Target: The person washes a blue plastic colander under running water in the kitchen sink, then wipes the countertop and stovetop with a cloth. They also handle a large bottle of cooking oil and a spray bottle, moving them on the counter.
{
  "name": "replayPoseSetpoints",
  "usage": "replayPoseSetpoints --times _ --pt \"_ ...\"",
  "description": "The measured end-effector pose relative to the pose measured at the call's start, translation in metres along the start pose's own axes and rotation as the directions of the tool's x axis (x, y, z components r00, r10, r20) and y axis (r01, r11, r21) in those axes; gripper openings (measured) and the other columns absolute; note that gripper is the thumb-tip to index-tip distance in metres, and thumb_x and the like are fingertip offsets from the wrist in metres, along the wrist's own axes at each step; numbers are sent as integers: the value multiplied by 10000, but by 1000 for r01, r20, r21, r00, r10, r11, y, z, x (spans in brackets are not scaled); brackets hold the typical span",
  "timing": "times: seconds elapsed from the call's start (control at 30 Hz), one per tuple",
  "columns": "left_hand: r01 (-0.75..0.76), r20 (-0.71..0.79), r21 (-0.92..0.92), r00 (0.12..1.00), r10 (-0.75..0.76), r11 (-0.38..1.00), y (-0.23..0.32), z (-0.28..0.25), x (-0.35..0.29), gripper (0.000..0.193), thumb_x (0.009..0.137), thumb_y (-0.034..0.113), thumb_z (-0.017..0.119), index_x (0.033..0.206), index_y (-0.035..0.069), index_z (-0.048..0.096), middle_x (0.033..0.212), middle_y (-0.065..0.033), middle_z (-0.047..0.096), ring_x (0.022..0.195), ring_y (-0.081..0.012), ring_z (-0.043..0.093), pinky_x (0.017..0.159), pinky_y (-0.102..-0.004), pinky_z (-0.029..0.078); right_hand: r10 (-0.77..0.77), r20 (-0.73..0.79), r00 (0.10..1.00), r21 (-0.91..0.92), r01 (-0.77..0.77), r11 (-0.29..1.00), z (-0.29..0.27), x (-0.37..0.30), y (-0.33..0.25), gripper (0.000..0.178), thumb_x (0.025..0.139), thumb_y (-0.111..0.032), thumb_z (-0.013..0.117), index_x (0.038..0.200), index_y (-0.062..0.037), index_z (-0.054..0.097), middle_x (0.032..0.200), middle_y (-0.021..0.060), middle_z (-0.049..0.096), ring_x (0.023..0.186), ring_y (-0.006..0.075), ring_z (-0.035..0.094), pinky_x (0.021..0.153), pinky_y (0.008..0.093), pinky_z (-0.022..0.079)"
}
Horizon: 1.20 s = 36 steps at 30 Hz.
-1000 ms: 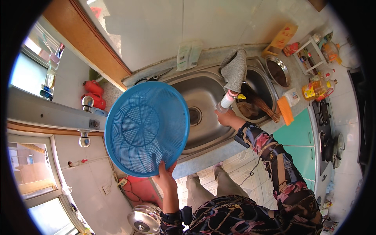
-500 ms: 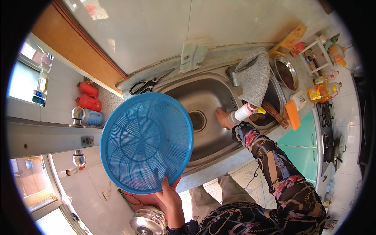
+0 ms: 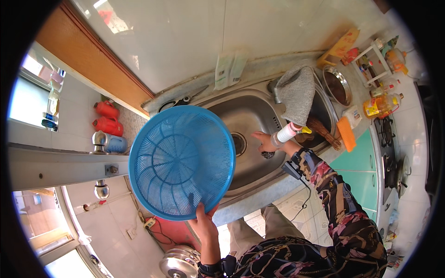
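Note:
A round blue plastic basket (image 3: 181,160) with a mesh bottom is tilted over the left part of the metal sink (image 3: 259,111). My left hand (image 3: 204,223) grips its near rim, the thumb over the edge. Inside the sink is my right hand (image 3: 264,140), right of the drain (image 3: 238,143), its fingers pointing left. A dark scouring ball (image 3: 267,154) shows at its near side, seemingly held against the palm; the grip is partly hidden. The pink-and-white tap nozzle (image 3: 286,133) covers part of this hand.
A grey cloth (image 3: 297,92) drapes over the tap. Black scissors (image 3: 178,102) lie behind the basket. At right are a brown whisk brush (image 3: 322,132), an orange cloth (image 3: 346,133), a metal bowl (image 3: 344,83) and an oil bottle (image 3: 382,106). Red jugs (image 3: 107,124) stand at left.
The basket appears slightly farther right and higher in the picture, with the view shifted too. My right hand has turned, and the scouring ball now shows beside it.

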State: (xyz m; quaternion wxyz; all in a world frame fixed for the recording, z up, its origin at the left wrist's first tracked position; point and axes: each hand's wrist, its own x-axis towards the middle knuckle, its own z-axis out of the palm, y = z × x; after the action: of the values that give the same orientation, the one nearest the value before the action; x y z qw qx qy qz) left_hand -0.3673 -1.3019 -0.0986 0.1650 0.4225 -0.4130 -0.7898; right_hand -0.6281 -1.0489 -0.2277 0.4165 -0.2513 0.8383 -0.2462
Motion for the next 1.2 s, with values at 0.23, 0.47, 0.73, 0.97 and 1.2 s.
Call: replayPoseSetpoints --times 0.23,0.47,0.73,0.97,1.2 --pt "-241 89 248 970 226 938 -4 8 1 392 918 34 476 1286 -77 396 1214 -179 503 994 -276 591 716 -385 610 149 -120 982 165 -128 978 1 -71 -47 781 753 -73 617 1446 -52 259 1490 142 254 1332 252 330 1075 335 290" --pt "-571 277 673 784 556 470 -1 27 24 388 896 19 483 1265 -92 445 1054 -219 603 901 -206 621 640 -314 539 66 -425 903 94 -29 995 24 -117 -75 757 769 4 568 1450 -51 242 1476 144 259 1332 288 335 958 326 424" --pt "-565 289 633 806 516 529 -3 30 35 289 858 15 482 1112 -117 527 759 -173 626 689 -233 614 635 -363 487 161 -284 945 751 115 650 36 -146 -95 729 772 -6 560 1437 -21 263 1467 168 282 1335 267 331 1029 303 357" --pt "-464 204 259 884 422 847 11 32 21 270 849 -4 468 1074 -143 523 907 -192 616 722 -221 629 488 -311 553 128 -426 896 746 267 610 49 -139 -85 705 771 14 550 1419 16 273 1472 178 269 1309 274 355 1009 322 367" --pt "-270 198 352 957 211 896 17 35 11 362 797 7 433 1135 -115 478 1036 -204 575 753 -278 638 511 -343 603 176 -681 710 403 163 901 54 -135 -80 705 776 65 538 1430 -3 285 1451 125 304 900 198 612 789 281 489"
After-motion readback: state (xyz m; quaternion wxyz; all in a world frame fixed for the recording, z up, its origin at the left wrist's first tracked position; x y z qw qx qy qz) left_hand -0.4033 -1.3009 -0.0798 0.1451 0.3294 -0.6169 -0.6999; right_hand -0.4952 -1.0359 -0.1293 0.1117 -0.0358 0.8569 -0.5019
